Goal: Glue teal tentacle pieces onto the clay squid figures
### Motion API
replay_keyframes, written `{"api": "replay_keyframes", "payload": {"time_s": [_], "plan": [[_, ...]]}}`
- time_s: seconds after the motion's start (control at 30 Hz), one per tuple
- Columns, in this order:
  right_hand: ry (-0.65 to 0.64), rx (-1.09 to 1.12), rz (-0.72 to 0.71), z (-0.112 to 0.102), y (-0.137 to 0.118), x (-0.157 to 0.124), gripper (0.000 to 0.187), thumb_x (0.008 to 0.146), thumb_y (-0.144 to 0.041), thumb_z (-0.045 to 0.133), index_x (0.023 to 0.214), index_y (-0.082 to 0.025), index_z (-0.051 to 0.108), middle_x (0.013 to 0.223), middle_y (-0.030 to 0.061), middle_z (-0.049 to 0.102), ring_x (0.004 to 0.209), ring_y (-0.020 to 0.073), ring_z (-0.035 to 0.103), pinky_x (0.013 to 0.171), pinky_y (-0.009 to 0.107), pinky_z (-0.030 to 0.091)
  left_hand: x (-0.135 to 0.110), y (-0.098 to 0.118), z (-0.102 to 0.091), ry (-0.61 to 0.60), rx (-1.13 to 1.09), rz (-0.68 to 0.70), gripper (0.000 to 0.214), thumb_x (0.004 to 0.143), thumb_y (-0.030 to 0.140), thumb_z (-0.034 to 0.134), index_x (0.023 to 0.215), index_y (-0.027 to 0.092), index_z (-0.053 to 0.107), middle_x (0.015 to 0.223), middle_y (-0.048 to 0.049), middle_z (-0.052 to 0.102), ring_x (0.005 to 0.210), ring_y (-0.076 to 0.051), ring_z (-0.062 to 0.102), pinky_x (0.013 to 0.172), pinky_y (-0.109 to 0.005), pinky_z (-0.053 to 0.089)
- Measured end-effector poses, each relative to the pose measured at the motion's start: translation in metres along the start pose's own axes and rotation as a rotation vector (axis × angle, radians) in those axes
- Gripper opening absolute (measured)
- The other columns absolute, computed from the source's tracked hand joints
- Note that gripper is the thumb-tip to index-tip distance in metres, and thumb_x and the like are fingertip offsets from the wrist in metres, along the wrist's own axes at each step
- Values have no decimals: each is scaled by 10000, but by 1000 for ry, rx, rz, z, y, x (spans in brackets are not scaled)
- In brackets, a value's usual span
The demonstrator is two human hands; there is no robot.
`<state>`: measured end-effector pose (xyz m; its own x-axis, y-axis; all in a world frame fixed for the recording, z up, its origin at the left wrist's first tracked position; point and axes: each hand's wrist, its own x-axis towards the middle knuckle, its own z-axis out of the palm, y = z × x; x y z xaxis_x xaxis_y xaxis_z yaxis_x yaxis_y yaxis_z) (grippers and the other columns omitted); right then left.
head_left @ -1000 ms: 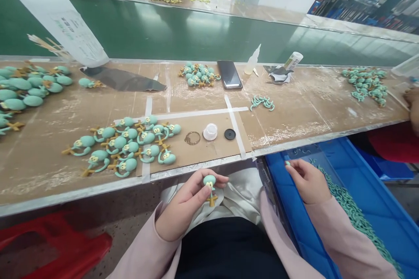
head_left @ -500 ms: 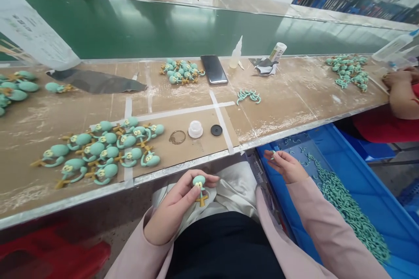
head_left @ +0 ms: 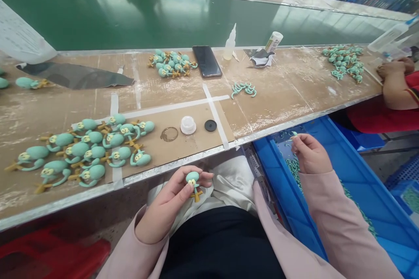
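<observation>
My left hand (head_left: 170, 205) is closed round a small teal figure (head_left: 193, 182) with a round head and tan legs, held over my lap below the bench edge. My right hand (head_left: 309, 153) hovers over the blue bin (head_left: 360, 183), its fingers pinched on a small teal curved arm piece (head_left: 293, 135). The bin holds a heap of loose teal arm pieces (head_left: 356, 213). A group of several finished teal figures (head_left: 88, 150) lies on the bench to the left front. A white cap (head_left: 188, 125), a black disc (head_left: 210, 125) and a ring stain sit in front of me.
Further back lie another cluster of figures (head_left: 170, 64), a black phone (head_left: 207, 61), a glue bottle (head_left: 229, 44), a white tube (head_left: 273, 42) and several loose arms (head_left: 244, 89). A co-worker's arm (head_left: 396, 85) rests at the right beside another figure pile (head_left: 345, 61). A green conveyor belt (head_left: 163, 13) runs behind; red stool (head_left: 55, 253) lower left.
My right hand has lifted from low in the bin and moved right and up, pinching an arm piece. The left hand stays holding the figure. The view has shifted right and down.
</observation>
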<state>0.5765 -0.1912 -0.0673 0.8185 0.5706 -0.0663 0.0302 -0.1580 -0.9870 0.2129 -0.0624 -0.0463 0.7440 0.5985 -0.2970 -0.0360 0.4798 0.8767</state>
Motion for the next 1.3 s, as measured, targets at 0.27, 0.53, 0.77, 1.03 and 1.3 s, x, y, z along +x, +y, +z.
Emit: {"api": "replay_keyframes", "payload": {"time_s": [0.27, 0.53, 0.77, 1.03, 1.3], "plan": [[-245, 126, -88, 69, -70, -14, 360, 650, -494, 830, 784, -227, 629, 841, 8, 549, 754, 140, 517, 670, 278, 461, -9, 3, -1, -20, -437, -31, 225, 889, 414, 609, 1037, 248, 642, 1248, -101, 667, 1111, -263, 609, 885, -368, 458], [-714, 274, -43, 147, -99, -38, 380, 862, -576, 486, 738, -249, 339, 707, -26, 219, 523, 130, 181, 451, 269, 260, -21, 11, -4, 21, -682, 134, 262, 900, 441, 572, 1029, 228, 655, 952, -67, 664, 830, -182, 584, 763, -330, 458], [-719, 294, -72, 169, -95, -44, 367, 846, -561, 555, 740, -246, 402, 701, -23, 261, 535, 122, 265, 478, 270, 299, -29, 0, -15, 1, -673, 246, 273, 907, 442, 571, 1088, 244, 622, 751, 0, 524, 624, -95, 506, 627, -259, 411], [-702, -100, -227, 221, -89, -33, 345, 766, -525, 703, 742, -193, 612, 788, 32, 612, 763, 171, 558, 700, 297, 447, -28, -11, -22, 97, -437, 227, 311, 890, 400, 612, 1173, 272, 599, 819, -31, 633, 581, -131, 653, 437, -170, 426], [-650, -253, -283, 236, -97, -39, 310, 751, -476, 704, 725, -174, 635, 755, 48, 674, 736, 189, 611, 681, 304, 460, -31, -3, -23, 217, -446, 195, 374, 837, 383, 691, 1179, 248, 626, 838, -44, 681, 587, -146, 690, 487, -186, 510]]}}
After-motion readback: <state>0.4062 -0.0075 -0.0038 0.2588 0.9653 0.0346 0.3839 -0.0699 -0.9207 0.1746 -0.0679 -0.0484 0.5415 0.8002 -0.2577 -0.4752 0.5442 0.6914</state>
